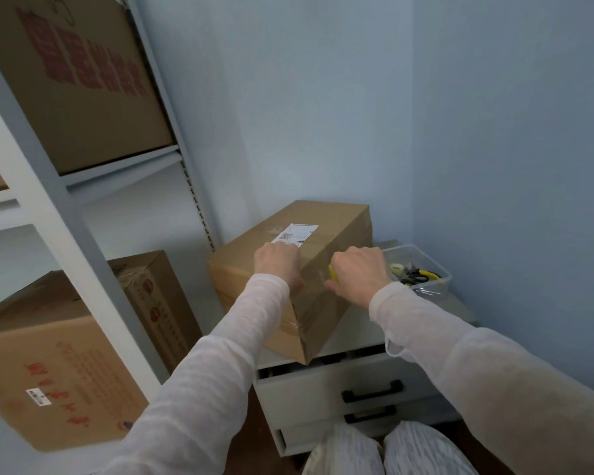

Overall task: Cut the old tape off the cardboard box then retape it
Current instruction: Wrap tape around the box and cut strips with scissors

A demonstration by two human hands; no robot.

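"Brown cardboard box (pixel 326 221), location?"

"Lay on top of the grey drawer unit (pixel 330 385), skewed, its near corner poking past the front edge. White label (pixel 294 234) on the box top, clear tape (pixel 302 323) shiny over the near end."

"Left hand (pixel 277 265)?"

"Rested on the box top, right at the label's near edge. Fingers were bent out of sight past the knuckles, so I couldn't tell if it pinched anything."

"Right hand (pixel 359 274)?"

"Clamped round a yellow tool (pixel 333 271), low over the taped top. Only a short yellow bit showed by the thumb. Blade not visible."

"Anything beside the box?"

"Clear plastic bin (pixel 439 289) on the same unit, to the right of the box. A tape roll (pixel 396 268) and black scissors (pixel 415 278) lay inside."

"Left side?"

"White shelf rack (pixel 83 241) held more cartons (pixel 83 84) with red print. Top drawer stood slightly open."
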